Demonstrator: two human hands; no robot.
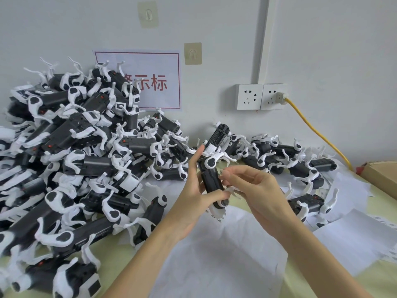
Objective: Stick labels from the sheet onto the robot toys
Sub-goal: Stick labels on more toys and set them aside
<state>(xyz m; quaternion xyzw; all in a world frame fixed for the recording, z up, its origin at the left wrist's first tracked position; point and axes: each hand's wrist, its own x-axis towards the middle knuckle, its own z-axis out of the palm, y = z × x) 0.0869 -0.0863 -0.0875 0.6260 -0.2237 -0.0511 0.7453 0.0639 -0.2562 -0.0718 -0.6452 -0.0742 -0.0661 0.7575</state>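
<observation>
At frame centre, the left hand point(191, 196) grips a black robot toy point(210, 179) upright; the right hand point(253, 190) pinches a small label point(221, 173) against its side. Good practice: align the label squarely, then press it flat. The label sheet point(214, 218) lies below.

Toy pile point(64, 147) cut off at left edge, wall sign point(150, 82) partly hidden, label point(221, 173) too small to read
</observation>
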